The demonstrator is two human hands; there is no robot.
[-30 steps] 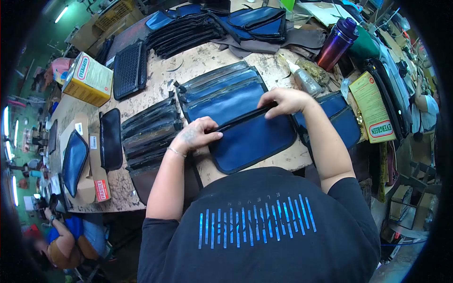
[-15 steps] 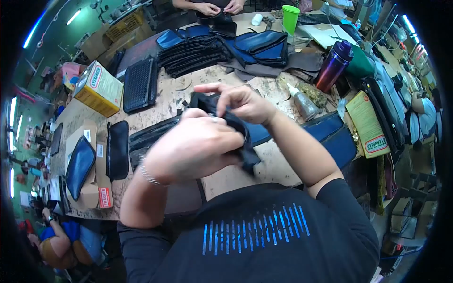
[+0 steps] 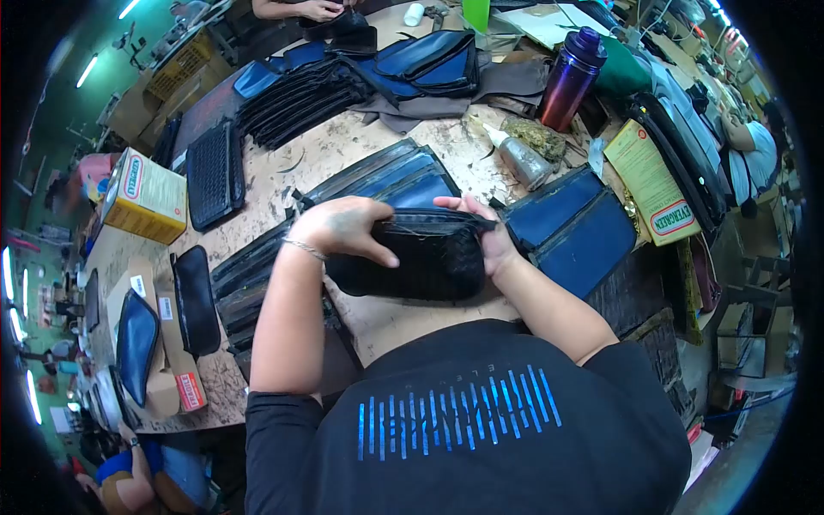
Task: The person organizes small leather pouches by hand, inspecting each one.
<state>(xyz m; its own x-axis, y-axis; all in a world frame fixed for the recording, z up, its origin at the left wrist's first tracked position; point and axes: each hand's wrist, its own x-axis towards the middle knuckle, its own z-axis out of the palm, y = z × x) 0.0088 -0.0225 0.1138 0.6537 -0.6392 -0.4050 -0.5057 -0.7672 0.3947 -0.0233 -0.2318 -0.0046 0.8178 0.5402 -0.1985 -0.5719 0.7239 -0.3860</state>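
Observation:
A black zippered pouch (image 3: pixel 412 262) with a woven-looking face spans the space between my hands, just above the table's near edge. My left hand (image 3: pixel 345 230) grips its left end, thumb over the front and fingers behind the top edge. At the opposite end, my right hand (image 3: pixel 482 233) is closed round the corner by the zipper. Behind the pouch lie flat blue-and-black panels (image 3: pixel 395 182). More blue panels (image 3: pixel 584 227) rest to the right of my right hand.
A stack of black pieces (image 3: pixel 300 99) stands across the table (image 3: pixel 343 137). Right of it are a purple bottle (image 3: pixel 571 81) and a glue bottle (image 3: pixel 519 159). Yellow tins (image 3: pixel 148 196) (image 3: pixel 654 180) flank the work area. Another person's hands (image 3: pixel 322 10) are at the far side.
My hands have moved apart to the pouch's two ends, and its broad woven face now shows. Before, it was bunched and blurred between them. The view has shifted to the right.

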